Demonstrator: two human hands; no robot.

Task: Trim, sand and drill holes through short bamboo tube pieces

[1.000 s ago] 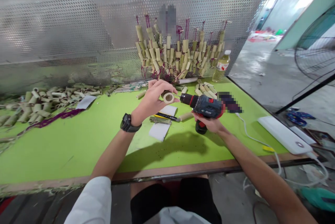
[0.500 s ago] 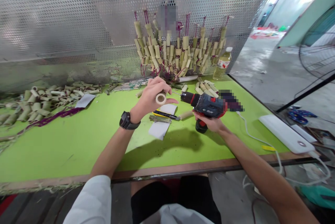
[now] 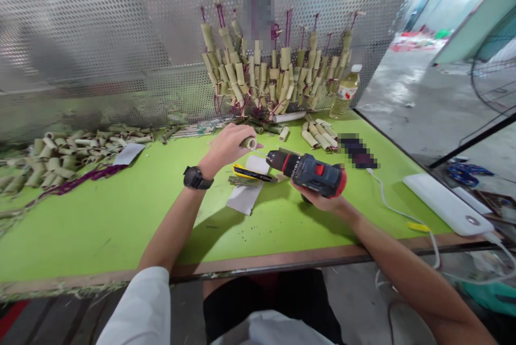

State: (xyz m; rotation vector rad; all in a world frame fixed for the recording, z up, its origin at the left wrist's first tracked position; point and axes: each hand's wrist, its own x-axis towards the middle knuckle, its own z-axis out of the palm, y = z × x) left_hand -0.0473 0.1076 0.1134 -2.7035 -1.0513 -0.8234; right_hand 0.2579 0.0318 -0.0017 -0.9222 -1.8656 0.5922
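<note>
My left hand (image 3: 226,144) is closed round a short bamboo tube (image 3: 249,143), its open end facing right. My right hand (image 3: 322,199) grips a blue and red cordless drill (image 3: 312,171) from below, with the chuck pointing left toward the tube and a small gap between them. Both hover over the green table (image 3: 121,216). A black watch (image 3: 195,178) sits on my left wrist. Under the hands lie a yellow and black cutter (image 3: 249,172) and white paper pieces (image 3: 244,198).
A bundle of strung bamboo tubes (image 3: 266,73) leans on the perforated metal screen (image 3: 100,38). Loose tubes lie at the left (image 3: 60,149) and near the bundle (image 3: 320,135). An oil bottle (image 3: 345,91), a white power bank (image 3: 445,204) with cable, and a fan at right.
My left hand has lowered and turned the tube toward the table. The drill has dropped and tilted, its chuck now lower and farther left. The camera view has shifted slightly.
</note>
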